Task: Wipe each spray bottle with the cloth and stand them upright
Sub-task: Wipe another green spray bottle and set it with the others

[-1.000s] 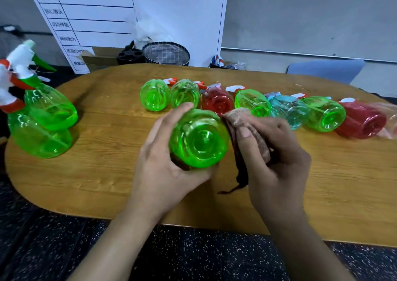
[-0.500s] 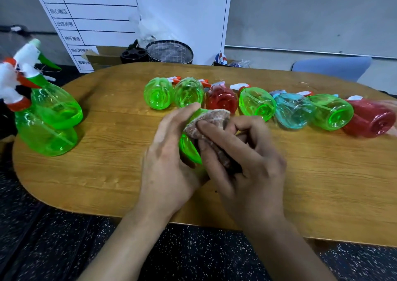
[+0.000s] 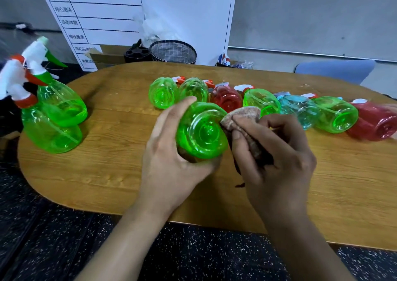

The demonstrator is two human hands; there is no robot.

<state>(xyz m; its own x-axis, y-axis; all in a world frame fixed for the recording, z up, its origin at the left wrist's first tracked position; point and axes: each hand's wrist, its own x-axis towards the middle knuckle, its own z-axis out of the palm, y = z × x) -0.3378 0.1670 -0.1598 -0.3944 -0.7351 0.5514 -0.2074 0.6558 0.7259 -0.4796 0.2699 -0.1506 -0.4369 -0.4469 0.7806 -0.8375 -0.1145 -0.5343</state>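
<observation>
My left hand (image 3: 171,162) grips a green spray bottle (image 3: 202,130) held sideways above the wooden table (image 3: 107,169), its round base facing me. My right hand (image 3: 277,158) is closed on a bunched brownish cloth (image 3: 242,117), pressed against the bottle's right side. Behind my hands, several bottles lie on their sides in a row: green (image 3: 163,95), green (image 3: 194,90), red (image 3: 225,98), green (image 3: 261,101), blue (image 3: 300,111), green (image 3: 335,115), red (image 3: 373,122). At the table's left end two green bottles (image 3: 53,119) stand upright with white trigger heads.
A white board with a printed chart (image 3: 90,18) stands behind the table, beside a cardboard box (image 3: 105,55) and a mesh basket (image 3: 173,51). A blue chair back (image 3: 335,70) shows at the far right. The near table edge runs just below my wrists.
The cloth hand slid from over the bottle's base to its right side, so the base shows again. The view shifted slightly.
</observation>
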